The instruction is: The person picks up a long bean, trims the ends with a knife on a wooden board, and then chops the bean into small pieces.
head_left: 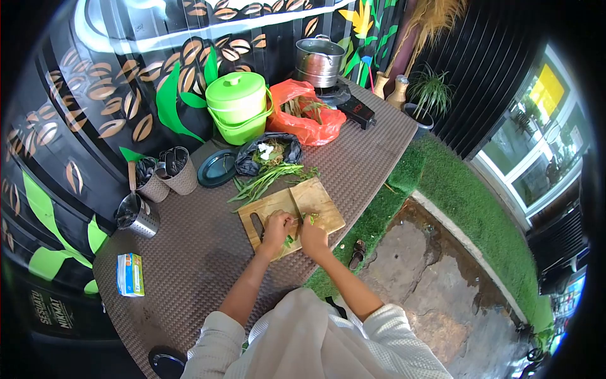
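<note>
A wooden cutting board (pixel 323 201) with a slot near its left end lies at the table's front edge. Both of my hands work close together over it. My left hand (pixel 276 230) is closed, its fingertips bunched towards the board's middle. My right hand (pixel 312 236) is closed just right of it, with bits of green leaf (pixel 309 219) at its fingertips. I cannot tell what either hand grips. More cut green pieces (pixel 289 241) lie on the board below the hands. A heap of long green stalks (pixel 268 183) rests just behind the board.
Behind the stalks stand a black plastic bag (pixel 287 146) with scraps, a dark plate (pixel 218 168), a lime-green lidded bucket (pixel 237 104) and a red bag (pixel 315 129). A steel pot (pixel 319 62) sits near a portable stove (pixel 356 112). Utensil holders (pixel 180 174) and a blue-white packet (pixel 130 275) are left.
</note>
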A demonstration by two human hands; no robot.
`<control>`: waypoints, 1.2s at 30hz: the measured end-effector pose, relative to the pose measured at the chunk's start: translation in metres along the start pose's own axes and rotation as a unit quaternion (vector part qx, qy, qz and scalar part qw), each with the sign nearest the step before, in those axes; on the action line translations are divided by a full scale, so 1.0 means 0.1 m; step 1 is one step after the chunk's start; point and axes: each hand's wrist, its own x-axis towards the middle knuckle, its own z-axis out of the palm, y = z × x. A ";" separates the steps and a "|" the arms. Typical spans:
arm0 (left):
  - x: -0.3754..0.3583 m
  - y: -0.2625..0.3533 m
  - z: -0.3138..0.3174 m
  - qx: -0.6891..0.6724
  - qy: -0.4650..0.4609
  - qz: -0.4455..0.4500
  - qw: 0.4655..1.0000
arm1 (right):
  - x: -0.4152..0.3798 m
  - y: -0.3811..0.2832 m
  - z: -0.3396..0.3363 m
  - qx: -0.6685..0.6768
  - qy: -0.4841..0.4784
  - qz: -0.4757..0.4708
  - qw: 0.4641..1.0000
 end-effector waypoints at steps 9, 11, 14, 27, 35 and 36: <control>0.04 0.01 -0.02 -0.017 0.001 0.008 1.000 | -0.06 -0.01 0.00 -0.003 0.003 -0.016 1.000; 0.01 0.04 -0.04 -0.005 -0.004 -0.002 1.000 | 0.03 0.06 -0.01 0.015 -0.010 -0.028 0.999; 0.04 -0.01 -0.03 -0.016 -0.012 -0.013 1.000 | -0.06 0.00 -0.08 0.034 -0.029 -0.022 0.999; 0.04 -0.04 0.00 0.007 0.002 0.011 1.000 | -0.14 -0.10 0.06 -0.016 0.007 -0.002 1.000; 0.00 0.05 0.00 0.007 0.014 0.016 1.000 | -0.13 -0.03 0.02 -0.029 0.014 0.025 0.999; 0.00 0.11 0.00 0.039 0.008 0.024 0.999 | -0.14 0.00 0.02 -0.016 0.009 0.039 0.999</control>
